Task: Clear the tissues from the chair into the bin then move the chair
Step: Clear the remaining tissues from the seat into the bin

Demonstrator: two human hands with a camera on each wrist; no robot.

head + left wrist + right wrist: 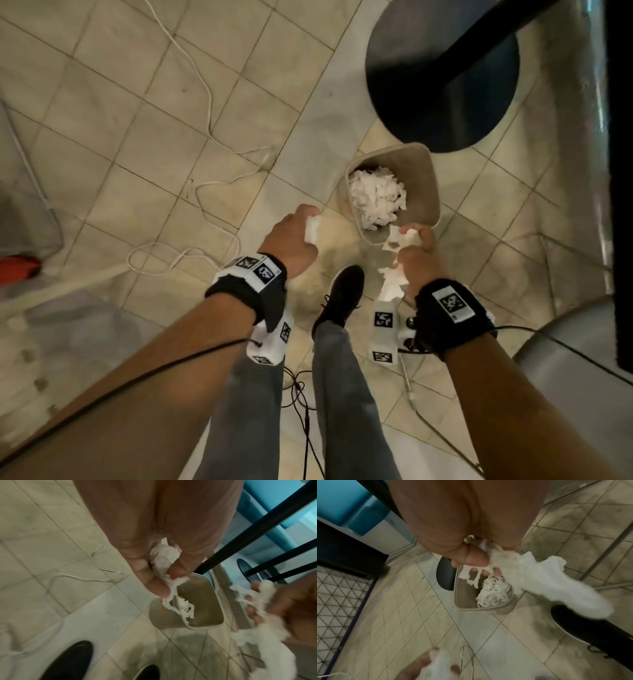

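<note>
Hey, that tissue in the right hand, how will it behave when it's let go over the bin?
Probably floppy: the tissue droops from the right hand in torn strands. Likely very light, so it may drift rather than drop straight. A trailing end hangs outside the bin rim, so part could land on the floor.

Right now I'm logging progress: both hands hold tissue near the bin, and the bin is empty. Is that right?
One thing is wrong: the bin is not empty. The head view shows a heap of white tissues in it. The rest stands: the left hand and the right hand each hold tissue near it.
</note>
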